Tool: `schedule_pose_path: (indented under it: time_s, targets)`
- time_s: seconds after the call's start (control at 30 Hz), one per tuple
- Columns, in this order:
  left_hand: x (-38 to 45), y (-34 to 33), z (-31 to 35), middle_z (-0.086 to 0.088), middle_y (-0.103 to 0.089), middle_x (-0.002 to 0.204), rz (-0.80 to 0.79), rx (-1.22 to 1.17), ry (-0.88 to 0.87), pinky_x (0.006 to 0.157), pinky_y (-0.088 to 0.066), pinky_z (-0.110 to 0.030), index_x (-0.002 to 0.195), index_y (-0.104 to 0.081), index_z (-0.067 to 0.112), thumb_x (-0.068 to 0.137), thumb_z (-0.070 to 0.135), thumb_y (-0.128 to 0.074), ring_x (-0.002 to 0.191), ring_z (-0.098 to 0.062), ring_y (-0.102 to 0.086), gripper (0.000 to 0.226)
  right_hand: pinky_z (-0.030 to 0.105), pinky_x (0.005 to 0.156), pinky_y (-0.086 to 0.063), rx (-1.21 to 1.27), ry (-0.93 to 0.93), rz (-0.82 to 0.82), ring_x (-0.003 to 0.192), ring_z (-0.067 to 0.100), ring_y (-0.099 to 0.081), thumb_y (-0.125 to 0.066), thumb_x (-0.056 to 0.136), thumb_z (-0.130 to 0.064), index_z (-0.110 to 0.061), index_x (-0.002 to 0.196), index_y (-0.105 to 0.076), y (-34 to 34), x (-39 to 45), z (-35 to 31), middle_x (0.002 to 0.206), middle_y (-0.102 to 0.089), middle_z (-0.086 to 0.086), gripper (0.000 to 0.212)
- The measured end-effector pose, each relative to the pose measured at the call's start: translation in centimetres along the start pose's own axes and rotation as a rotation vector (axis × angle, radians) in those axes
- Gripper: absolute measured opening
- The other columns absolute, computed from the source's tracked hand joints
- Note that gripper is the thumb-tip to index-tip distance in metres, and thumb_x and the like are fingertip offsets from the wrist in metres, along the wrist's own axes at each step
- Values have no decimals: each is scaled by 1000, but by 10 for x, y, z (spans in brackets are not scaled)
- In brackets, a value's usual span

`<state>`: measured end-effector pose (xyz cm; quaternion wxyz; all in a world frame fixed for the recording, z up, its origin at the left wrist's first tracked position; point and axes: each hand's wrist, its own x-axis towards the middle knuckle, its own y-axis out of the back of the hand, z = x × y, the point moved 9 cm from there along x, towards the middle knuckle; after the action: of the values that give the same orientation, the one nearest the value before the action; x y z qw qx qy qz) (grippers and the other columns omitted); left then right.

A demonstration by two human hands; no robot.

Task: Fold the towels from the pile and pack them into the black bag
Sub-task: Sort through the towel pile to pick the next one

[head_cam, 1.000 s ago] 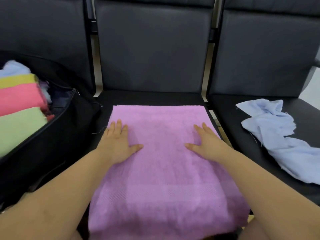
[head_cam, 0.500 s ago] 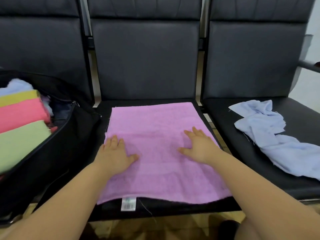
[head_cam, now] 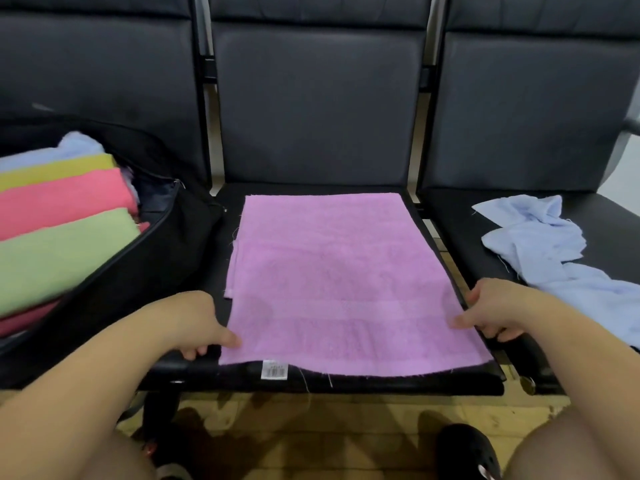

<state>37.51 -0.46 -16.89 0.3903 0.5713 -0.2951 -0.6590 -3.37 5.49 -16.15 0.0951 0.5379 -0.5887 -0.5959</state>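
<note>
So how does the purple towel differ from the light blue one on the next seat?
The purple towel lies flat and squared on the middle seat; the light blue towel lies crumpled on the seat beside it. Both hands, left hand and right hand, pinch the purple towel's near corners; nothing touches the blue one. Neither is in the black bag.

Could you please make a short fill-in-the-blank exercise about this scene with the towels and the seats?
1. The flat purple terry towel lies on the ____ seat of the row.
2. The crumpled light blue cloth lies on the seat to its ____.
3. The left hand and right hand pinch the towel's two ____ corners.
4. The white tag hangs at its ____ edge.

Missing words: middle; right; near; near
</note>
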Motion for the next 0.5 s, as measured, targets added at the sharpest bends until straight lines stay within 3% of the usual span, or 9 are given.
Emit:
schedule_pose_path:
  time_s: [0.1,0.23,0.37,0.5]
  targets:
    - [-5,-7,1,4,-62,61,7,-140,-63,55,-42,-21,75,-67,12,78,41,-74,46,-8,-52,29,19,42,-38,-6,10,-43,53,14,-49,-78,77,-34,-5,87,-61,-6,-4,7,66,-58,3,35]
    - [-13,-16,3,4,-55,57,4,-180,-103,54,-39,-22,61,-59,16,80,39,-71,47,-10,-48,32,20,48,-37,3,60,-99,54,14,-42,-75,80,-33,-12,67,-50,-15,-16,5,61,-48,1,35]
    - [-19,-21,6,2,-60,65,-20,-269,-97,46,-35,-19,67,-54,15,91,30,-60,48,-11,-48,29,24,63,-49,59,106,-94,73,15,-60,-72,84,-28,-13,79,-57,-16,-26,1,81,-62,3,22]
    - [-24,-27,8,-11,-73,82,-207,-710,-87,45,-45,-21,87,-60,7,93,15,-59,53,-15,-60,11,25,58,-53,212,113,-118,69,17,-68,-69,87,-15,-10,89,-60,-17,-27,-1,80,-69,9,10]
